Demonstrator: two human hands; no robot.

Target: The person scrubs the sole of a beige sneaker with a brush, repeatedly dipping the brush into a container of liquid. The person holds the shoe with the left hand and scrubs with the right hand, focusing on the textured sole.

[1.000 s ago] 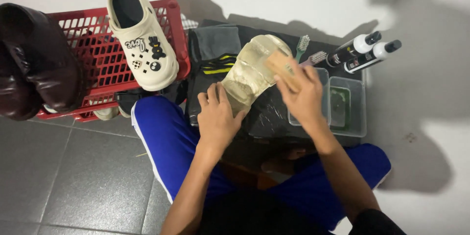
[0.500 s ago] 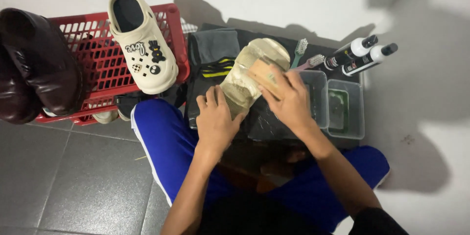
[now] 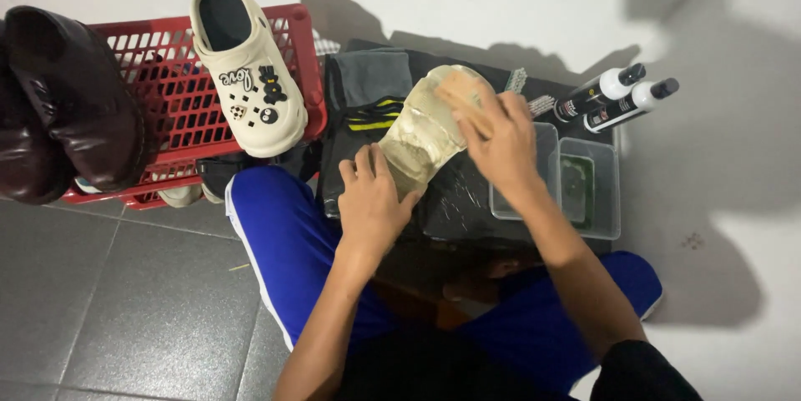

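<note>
Left hand grips the near end of a cream shoe, sole up, fingers wrapped around it. Right hand presses a tan brush onto the sole's far end, fingers closed over it (bristles hidden). Right of it: two clear tubs. Far left: red basket carrying a cream clog.

The left hand covers the near end of the shoe; the right hand hides most of the brush on its far end. The brown shoes are cut off by the left edge. Bristles at the tray's far edge are too small to tell. What sits in the tubs is unclear
</note>
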